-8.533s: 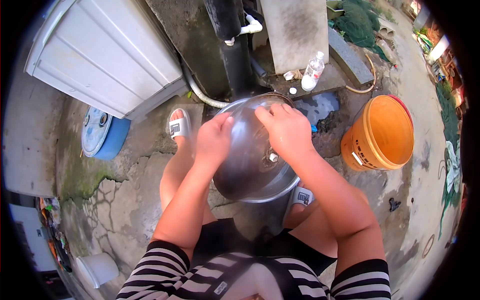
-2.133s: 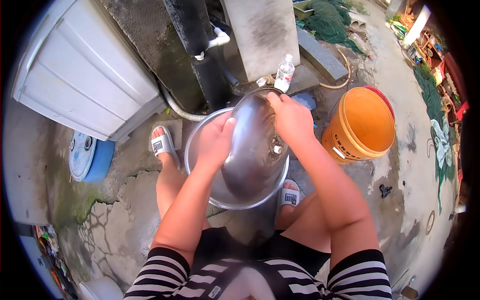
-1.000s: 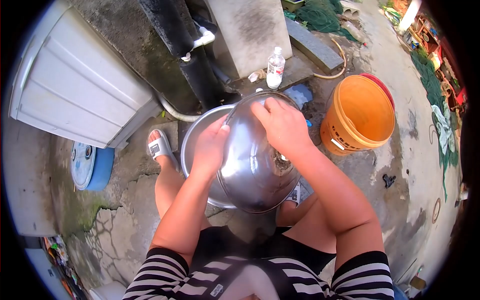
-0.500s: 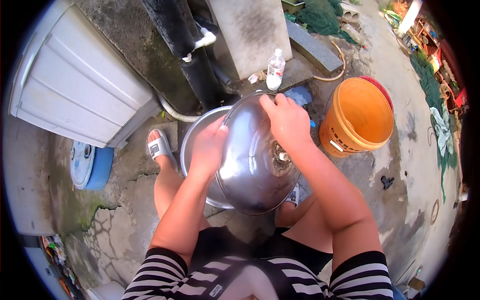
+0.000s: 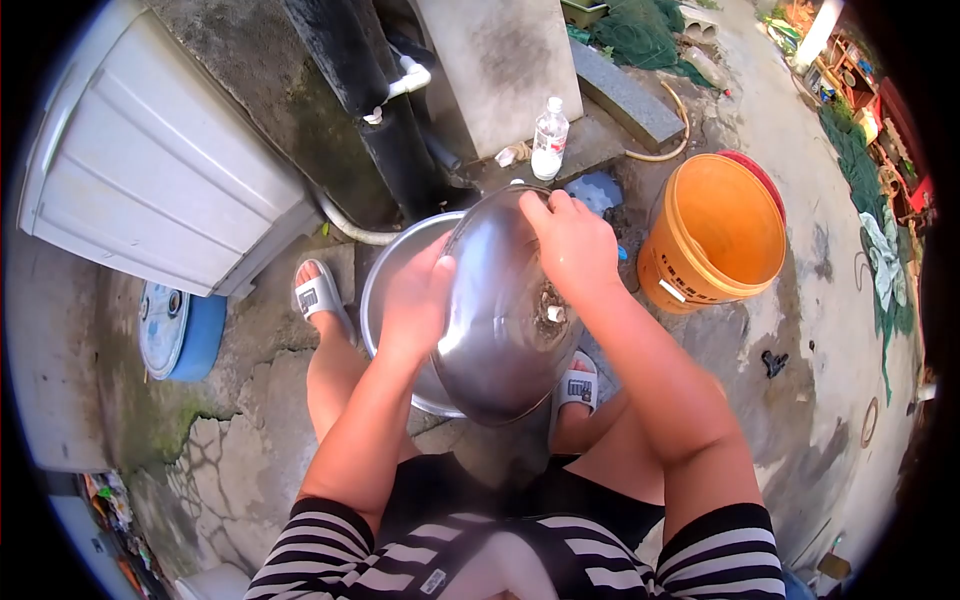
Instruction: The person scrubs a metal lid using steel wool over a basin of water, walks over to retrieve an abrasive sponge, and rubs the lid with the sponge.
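Observation:
A shiny domed metal lid [image 5: 492,345] is tilted up on its edge between my hands, with a small white stub [image 5: 555,314] in a dirty patch near its middle. My left hand [image 5: 418,300] grips its left rim, the fingers partly hidden behind the edge. At the top rim, my right hand [image 5: 575,240] has its fingers curled over the lid; whether it holds anything else is hidden. Beneath and to the left, a wide metal basin [image 5: 378,270] stands on the ground between my feet, largely covered by the lid and my left hand.
An orange bucket [image 5: 680,240] stands right of the basin. A clear bottle with white contents [image 5: 549,145] is on the ledge ahead, near a black pipe [image 5: 405,150]. To the left are a large white bin [image 5: 160,150] and a blue drum [image 5: 195,330]. The concrete ground [image 5: 250,420] is cracked.
The lid has turned slightly, its right edge swinging left so more of my right sandal shows. Both hands keep nearly the same places on the rim.

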`<state>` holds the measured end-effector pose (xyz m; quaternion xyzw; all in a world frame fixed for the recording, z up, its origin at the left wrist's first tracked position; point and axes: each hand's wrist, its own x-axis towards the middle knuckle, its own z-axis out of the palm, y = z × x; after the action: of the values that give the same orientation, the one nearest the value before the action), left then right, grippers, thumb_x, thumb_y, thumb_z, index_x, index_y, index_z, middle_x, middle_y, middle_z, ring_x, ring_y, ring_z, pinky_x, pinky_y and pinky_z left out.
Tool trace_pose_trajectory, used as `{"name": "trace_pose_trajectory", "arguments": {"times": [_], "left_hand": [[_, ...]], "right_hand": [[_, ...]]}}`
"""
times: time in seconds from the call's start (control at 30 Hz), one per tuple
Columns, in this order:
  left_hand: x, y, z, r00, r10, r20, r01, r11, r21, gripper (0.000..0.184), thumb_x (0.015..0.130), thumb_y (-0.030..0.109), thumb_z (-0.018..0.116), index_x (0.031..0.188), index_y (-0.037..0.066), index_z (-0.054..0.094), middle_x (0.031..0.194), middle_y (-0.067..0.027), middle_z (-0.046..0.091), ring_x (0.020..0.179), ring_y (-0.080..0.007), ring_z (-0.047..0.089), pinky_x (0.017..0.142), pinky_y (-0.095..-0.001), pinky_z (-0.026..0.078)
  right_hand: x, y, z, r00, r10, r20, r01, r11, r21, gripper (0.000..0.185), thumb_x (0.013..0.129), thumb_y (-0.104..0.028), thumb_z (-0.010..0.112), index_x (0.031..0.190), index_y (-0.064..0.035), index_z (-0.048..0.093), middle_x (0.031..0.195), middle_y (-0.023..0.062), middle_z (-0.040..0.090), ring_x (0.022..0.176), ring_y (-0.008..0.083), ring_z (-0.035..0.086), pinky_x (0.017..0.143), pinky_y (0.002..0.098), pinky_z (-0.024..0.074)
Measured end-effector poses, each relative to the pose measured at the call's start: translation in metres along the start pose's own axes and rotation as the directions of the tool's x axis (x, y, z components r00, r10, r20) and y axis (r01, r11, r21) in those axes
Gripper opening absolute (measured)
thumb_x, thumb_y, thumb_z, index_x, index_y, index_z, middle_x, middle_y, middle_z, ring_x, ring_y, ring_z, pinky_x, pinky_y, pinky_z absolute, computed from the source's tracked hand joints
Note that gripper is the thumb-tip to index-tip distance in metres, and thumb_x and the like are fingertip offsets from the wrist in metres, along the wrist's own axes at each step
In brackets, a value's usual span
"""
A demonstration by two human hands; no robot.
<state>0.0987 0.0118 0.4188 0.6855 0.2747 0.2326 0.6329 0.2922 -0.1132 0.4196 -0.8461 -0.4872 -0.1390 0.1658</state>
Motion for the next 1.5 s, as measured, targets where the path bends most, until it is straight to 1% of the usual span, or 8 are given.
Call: {"name": "trace_pose_trajectory", "arguments": {"times": [0.17,0.3,0.43,0.57,0.9,1.2,1.3,1.5], "left_hand": [[0.004,-0.005,0.004,0.994,0.104,-0.034,-0.099,0.987,0.126,0.044,0.107,0.022,0.051,0.145,0.003,0.064,0.117,-0.014,0.076,0.109,-0.0197,0.068,0.099,-0.0326,0.049],[0.0,0.001,0.001,1.0,-0.011,0.003,0.011,1.0,-0.005,0.044,0.107,0.022,0.051,0.145,0.004,0.063,0.121,-0.0156,0.076,0.113,-0.0227,0.069,0.102,-0.0348,0.048],[0.002,-0.002,0.006,0.993,0.109,-0.048,-0.104,0.989,0.102,0.044,0.107,0.022,0.051,0.144,0.004,0.064,0.115,-0.0132,0.076,0.104,-0.0202,0.069,0.097,-0.0328,0.05],[0.0,0.0,0.001,1.0,0.02,-0.017,-0.019,0.999,0.05,0.043,0.107,0.022,0.051,0.144,0.005,0.065,0.119,-0.0159,0.076,0.111,-0.0221,0.069,0.101,-0.0348,0.049],[0.007,-0.006,0.005,0.996,0.068,-0.063,-0.058,0.987,0.148,0.043,0.107,0.022,0.051,0.143,0.005,0.065,0.124,-0.0185,0.075,0.117,-0.029,0.069,0.105,-0.0373,0.048],[0.009,-0.011,0.0,0.999,-0.016,-0.049,0.01,0.993,-0.121,0.04,0.108,0.015,0.053,0.144,0.003,0.065,0.12,-0.007,0.075,0.109,-0.0139,0.067,0.099,-0.0296,0.05],[0.008,-0.007,-0.002,0.997,-0.068,-0.029,0.062,0.985,-0.162,0.039,0.108,0.013,0.053,0.144,0.003,0.065,0.12,-0.0047,0.074,0.104,-0.0103,0.066,0.095,-0.0272,0.051],[0.008,0.002,-0.002,0.996,-0.094,0.01,0.094,0.984,-0.148,0.041,0.111,0.009,0.051,0.149,-0.003,0.058,0.135,-0.0085,0.069,0.117,-0.0134,0.065,0.105,-0.0285,0.05]], "right_hand": [[0.001,0.004,0.001,1.0,0.016,0.014,-0.015,0.998,-0.056,0.036,0.089,-0.007,0.065,0.123,-0.0189,0.058,0.098,0.0084,0.064,0.091,0.0292,0.071,0.071,0.0417,0.0593],[0.004,0.011,0.003,0.996,0.068,0.057,-0.064,0.996,-0.06,0.035,0.09,-0.009,0.065,0.123,-0.017,0.057,0.1,0.0089,0.065,0.092,0.0301,0.071,0.072,0.0421,0.06],[0.005,0.008,0.002,0.993,0.092,0.069,-0.09,0.996,-0.028,0.036,0.091,-0.004,0.061,0.124,-0.0165,0.059,0.097,0.0099,0.064,0.094,0.0326,0.07,0.073,0.0457,0.0579],[0.004,0.012,0.003,0.994,0.075,0.083,-0.072,0.997,-0.039,0.04,0.09,-0.008,0.065,0.129,-0.0169,0.057,0.101,0.0101,0.066,0.096,0.0301,0.071,0.075,0.0433,0.0595],[0.006,0.016,0.003,0.987,0.141,0.079,-0.139,0.99,-0.034,0.036,0.092,-0.003,0.059,0.125,-0.0185,0.058,0.097,0.0105,0.064,0.091,0.0338,0.071,0.072,0.047,0.0575],[-0.008,-0.026,-0.015,0.96,-0.21,-0.185,0.23,0.969,0.09,0.03,0.082,-0.009,0.067,0.111,-0.0154,0.069,0.093,0.0064,0.059,0.094,0.0273,0.066,0.077,0.0397,0.0545],[-0.009,-0.028,-0.015,0.95,-0.238,-0.204,0.262,0.96,0.1,0.032,0.081,-0.009,0.067,0.112,-0.015,0.069,0.093,0.0063,0.059,0.093,0.0269,0.066,0.077,0.0394,0.054],[-0.008,-0.028,-0.017,0.941,-0.262,-0.214,0.29,0.951,0.112,0.032,0.081,-0.008,0.066,0.113,-0.0148,0.068,0.092,0.006,0.057,0.09,0.0267,0.065,0.075,0.0389,0.0537]]}}
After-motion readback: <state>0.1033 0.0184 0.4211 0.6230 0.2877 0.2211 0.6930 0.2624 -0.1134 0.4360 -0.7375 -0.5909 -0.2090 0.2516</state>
